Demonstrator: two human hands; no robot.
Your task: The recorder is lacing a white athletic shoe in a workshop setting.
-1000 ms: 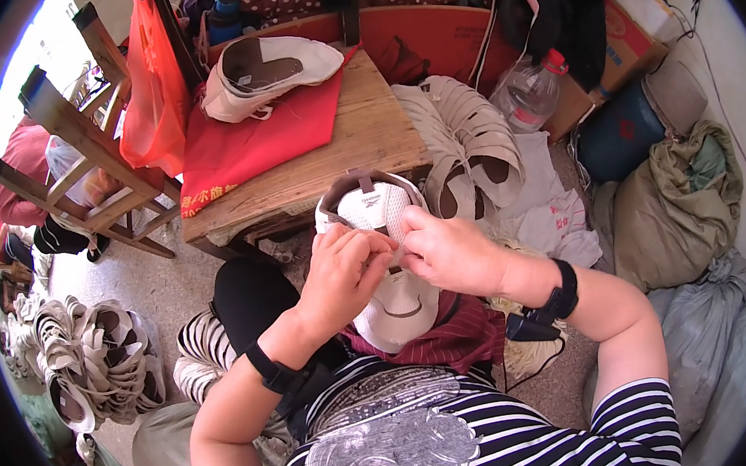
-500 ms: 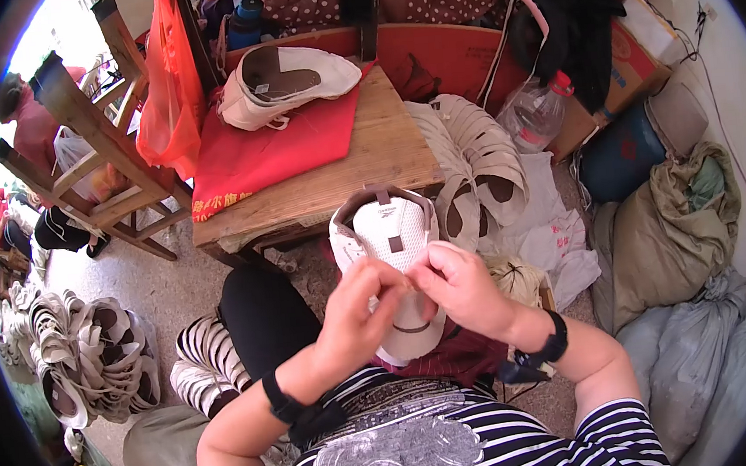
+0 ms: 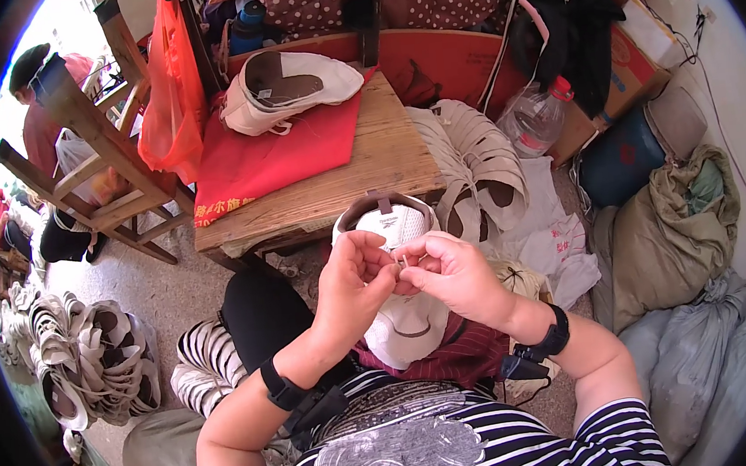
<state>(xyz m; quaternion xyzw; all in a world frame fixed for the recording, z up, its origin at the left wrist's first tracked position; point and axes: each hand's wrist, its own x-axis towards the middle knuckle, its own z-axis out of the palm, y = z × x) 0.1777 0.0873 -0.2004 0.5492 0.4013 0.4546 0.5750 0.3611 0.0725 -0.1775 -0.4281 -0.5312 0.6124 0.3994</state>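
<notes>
A white shoe upper with brown lining (image 3: 409, 333) rests on my lap, its toe toward me and its tongue toward the wooden table. Above its middle, my left hand (image 3: 349, 279) and my right hand (image 3: 453, 272) meet fingertip to fingertip. Both are closed in a pinch. A thin pale bit shows between the fingertips, too small to name. The hands hide the middle of the upper. Ahead, another pale shoe upper with brown lining (image 3: 292, 89) lies on a red cloth bag (image 3: 297, 156) on the wooden table (image 3: 385, 158).
Nested shoe uppers (image 3: 477, 163) lie right of the table, near a clear plastic bottle (image 3: 535, 124). More uppers (image 3: 93, 351) are heaped on the floor at left. Sacks (image 3: 671, 236) stand at right. An upturned wooden stool (image 3: 90, 141) is at far left, with a person (image 3: 42, 119) behind it.
Both my hands have risen a little from the toe area toward the tongue, fingertips now together, baring more of the toe. The person at far left has become more upright.
</notes>
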